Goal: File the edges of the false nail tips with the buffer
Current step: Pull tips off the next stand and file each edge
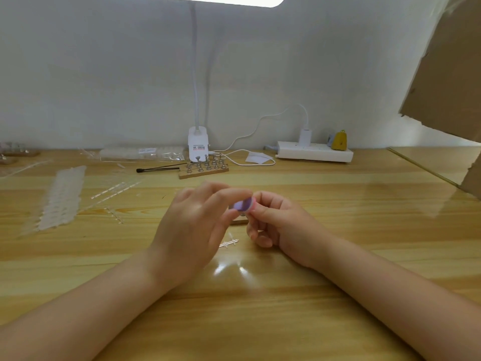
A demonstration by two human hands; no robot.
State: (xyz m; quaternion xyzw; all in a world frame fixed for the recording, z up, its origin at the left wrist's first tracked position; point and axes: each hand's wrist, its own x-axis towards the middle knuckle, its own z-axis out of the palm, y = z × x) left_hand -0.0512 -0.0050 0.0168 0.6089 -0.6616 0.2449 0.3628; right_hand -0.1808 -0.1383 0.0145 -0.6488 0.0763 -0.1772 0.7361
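Purple-faced buffer (244, 205) with a pink edge, pinched in the right hand (279, 225), held just above the wooden counter (338, 204) between both hands. Left hand (192, 230) fingers curled toward the buffer, touching it; blurred there, so any nail tip held cannot be told.

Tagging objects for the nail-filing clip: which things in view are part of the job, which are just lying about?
In use:
buffer, purple and pink, pinched in the right hand
left hand, fingers at the buffer; any nail tip there is hidden
sheet of nail tips
wooden stand with metal holders

Lying about:
lamp base
power strip
brush
yellow object
cardboard
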